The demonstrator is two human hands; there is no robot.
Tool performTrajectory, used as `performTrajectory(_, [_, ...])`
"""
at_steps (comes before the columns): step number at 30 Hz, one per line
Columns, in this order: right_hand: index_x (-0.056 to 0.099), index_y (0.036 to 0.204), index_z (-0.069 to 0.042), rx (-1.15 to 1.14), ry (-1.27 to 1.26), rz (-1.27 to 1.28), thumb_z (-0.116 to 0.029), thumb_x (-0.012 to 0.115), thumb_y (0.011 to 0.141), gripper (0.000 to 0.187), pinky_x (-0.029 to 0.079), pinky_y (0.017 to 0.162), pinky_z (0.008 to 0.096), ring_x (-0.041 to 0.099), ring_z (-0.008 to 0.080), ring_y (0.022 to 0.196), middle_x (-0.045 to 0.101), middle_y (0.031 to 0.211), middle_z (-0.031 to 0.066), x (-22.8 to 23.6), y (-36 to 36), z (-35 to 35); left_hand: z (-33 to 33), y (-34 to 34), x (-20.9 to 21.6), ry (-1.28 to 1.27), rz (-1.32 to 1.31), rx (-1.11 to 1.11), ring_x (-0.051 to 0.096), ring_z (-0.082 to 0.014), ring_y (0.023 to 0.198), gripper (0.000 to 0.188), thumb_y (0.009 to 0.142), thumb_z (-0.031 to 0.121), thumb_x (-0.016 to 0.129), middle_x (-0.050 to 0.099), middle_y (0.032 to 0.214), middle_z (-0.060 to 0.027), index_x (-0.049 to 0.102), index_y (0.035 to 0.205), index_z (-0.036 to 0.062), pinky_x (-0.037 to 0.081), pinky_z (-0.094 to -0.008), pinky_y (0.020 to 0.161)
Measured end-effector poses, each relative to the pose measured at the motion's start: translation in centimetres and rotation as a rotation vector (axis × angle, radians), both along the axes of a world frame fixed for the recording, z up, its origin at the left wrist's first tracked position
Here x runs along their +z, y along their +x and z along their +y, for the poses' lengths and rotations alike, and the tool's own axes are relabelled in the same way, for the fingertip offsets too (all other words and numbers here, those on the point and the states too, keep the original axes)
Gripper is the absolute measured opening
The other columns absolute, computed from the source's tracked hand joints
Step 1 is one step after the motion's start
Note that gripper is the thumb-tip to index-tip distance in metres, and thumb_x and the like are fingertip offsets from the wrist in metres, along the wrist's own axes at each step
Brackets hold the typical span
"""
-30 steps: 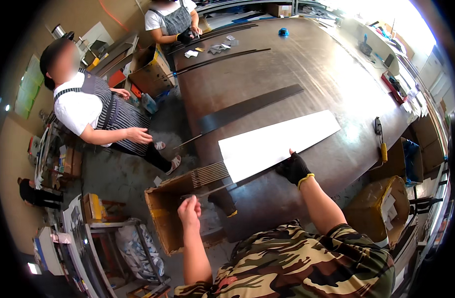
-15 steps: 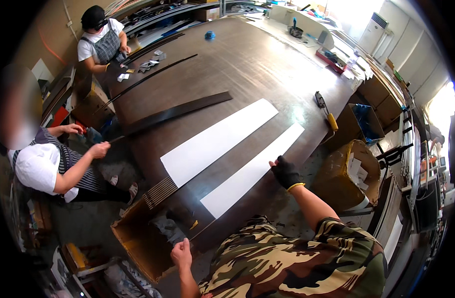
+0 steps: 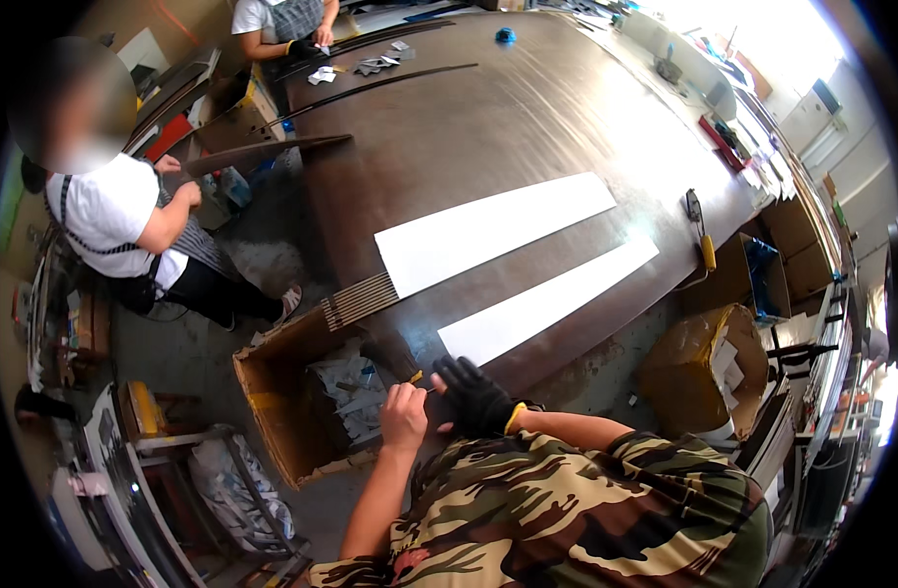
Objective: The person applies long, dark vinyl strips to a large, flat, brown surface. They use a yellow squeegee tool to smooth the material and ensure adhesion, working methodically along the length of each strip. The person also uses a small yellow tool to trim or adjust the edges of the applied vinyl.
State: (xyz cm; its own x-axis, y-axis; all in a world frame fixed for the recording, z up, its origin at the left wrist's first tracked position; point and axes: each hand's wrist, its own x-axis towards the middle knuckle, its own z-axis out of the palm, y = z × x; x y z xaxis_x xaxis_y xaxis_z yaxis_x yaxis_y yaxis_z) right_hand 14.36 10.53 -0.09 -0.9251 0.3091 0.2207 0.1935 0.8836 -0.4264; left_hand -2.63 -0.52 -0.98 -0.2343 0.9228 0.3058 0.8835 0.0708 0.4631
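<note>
My left hand (image 3: 404,418), bare, is closed at the near corner of the brown table (image 3: 410,147); whatever its fingers pinch is too small to make out. Close on its right is my right hand (image 3: 476,400) in a black glove with a yellow cuff, fingers stretched out toward the left hand. A small yellow thing (image 3: 416,376) lies just beyond the left fingertips. The narrow white strip (image 3: 547,299) lies flat past my right hand, its near end close to the glove. Farther off lies a wider white strip (image 3: 488,233), with a ribbed brown bundle (image 3: 363,301) showing beyond its left end.
An open carton (image 3: 268,416) of scraps stands left of my hands, another carton (image 3: 674,367) to the right. A yellow-handled roller (image 3: 704,240) sits at the table's right edge. One co-worker (image 3: 125,211) stands left by a dark strip (image 3: 268,155); another person (image 3: 277,29) works beyond.
My right hand has come from beside the narrow strip's far part to my left hand, its fingers now extended. The dark strip has shifted left toward the co-worker, mostly off the table. My view has turned.
</note>
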Motion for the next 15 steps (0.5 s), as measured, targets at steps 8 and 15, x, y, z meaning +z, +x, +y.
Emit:
performTrajectory(8, [0.063,0.116,-0.006,-0.173,-0.064,-0.170,-0.037,0.082,0.069,0.059,0.045,0.094,0.0480,0.056,0.0361,0.116,0.060,0.121,0.0159,0.4,0.5,4.2,0.1,0.1,-0.7,0.051,-0.006,0.034,0.058,-0.0296,0.087,0.008,0.080,0.007,0.056,0.055,0.083,-0.0096,0.060,0.073,0.0056,0.053,-0.0406,0.069])
performTrajectory(15, [0.065,0.085,-0.015,-0.087,-0.128,-0.507,-0.032,0.077,0.074,0.024,0.051,0.074,0.0456,0.066,0.0338,0.090,0.066,0.092,0.0109,2.1,-3.0,7.9,0.1,0.0,-1.0,0.038,-0.045,0.022,0.057,-0.0307,0.085,0.007,0.082,0.007,0.064,0.054,0.081,-0.0101,0.064,0.075,0.0042,0.051,-0.0411,0.071])
